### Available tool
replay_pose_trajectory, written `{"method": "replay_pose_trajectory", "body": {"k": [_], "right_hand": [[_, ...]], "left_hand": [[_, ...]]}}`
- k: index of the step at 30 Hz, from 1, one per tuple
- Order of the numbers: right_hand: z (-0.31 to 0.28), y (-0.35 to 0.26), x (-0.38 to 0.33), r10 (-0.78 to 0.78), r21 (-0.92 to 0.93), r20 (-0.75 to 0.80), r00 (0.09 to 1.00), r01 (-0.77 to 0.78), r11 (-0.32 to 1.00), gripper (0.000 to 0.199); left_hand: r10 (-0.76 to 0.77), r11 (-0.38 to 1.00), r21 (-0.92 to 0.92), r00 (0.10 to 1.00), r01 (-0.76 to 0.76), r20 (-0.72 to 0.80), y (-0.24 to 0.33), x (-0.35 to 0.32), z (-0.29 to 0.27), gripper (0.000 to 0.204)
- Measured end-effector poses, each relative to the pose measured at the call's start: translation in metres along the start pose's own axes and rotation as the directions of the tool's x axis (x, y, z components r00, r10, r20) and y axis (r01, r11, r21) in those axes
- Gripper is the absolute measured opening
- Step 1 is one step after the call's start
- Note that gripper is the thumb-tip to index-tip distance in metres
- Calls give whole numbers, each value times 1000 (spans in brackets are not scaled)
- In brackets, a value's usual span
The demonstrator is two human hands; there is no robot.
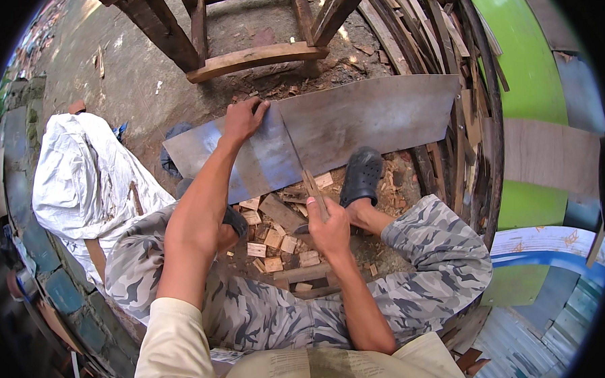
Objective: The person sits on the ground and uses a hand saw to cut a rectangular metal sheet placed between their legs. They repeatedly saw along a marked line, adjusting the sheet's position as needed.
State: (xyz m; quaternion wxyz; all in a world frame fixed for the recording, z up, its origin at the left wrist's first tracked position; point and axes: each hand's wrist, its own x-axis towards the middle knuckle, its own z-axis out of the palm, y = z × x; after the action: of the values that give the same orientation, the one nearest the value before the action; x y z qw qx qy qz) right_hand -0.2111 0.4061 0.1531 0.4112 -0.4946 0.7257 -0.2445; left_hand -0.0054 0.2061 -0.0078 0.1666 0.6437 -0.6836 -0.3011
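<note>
A long, thin grey-brown board (373, 111) with bluish patches lies across in front of me. At its far edge my left hand (245, 118) presses down, fingers bent over the rim and thumb apart. My right hand (329, 225) is closed round the wooden handle (310, 183) of a narrow-bladed cutting tool. From that handle a thin dark line runs across the board toward the far edge, right of my left hand; how much is blade and how much is cut, I cannot tell. The toe of my right dark clog (361, 178) rests at the board's near edge.
Small wood offcuts (273, 239) litter the ground between my feet. Beyond the board stands a wooden frame with legs (256, 59). A white sack (79, 178) lies at left; stacked wood strips (437, 34) and a green panel (523, 64) are at right.
</note>
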Motion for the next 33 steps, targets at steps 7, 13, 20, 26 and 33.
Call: {"method": "replay_pose_trajectory", "body": {"k": [7,13,20,26,33], "right_hand": [[12,26,9,-75,21,-3,997,75,997,31],[25,73,10,-133,56,-37,990,135,989,33],[14,26,7,-39,36,-4,999,40,999,30],[24,51,-7,-38,78,-29,999,40,996,29],[19,27,3,-43,52,-53,998,46,998,32]], "left_hand": [[-22,994,105,999,18,34,34,15,7,47],[26,999,26,1000,-26,-4,20,28,21,42],[1,1000,7,1000,-1,22,15,26,19,40],[15,1000,8,1000,-16,12,21,24,18,41],[12,1000,-12,1000,-13,-17,16,24,22,43]]}}
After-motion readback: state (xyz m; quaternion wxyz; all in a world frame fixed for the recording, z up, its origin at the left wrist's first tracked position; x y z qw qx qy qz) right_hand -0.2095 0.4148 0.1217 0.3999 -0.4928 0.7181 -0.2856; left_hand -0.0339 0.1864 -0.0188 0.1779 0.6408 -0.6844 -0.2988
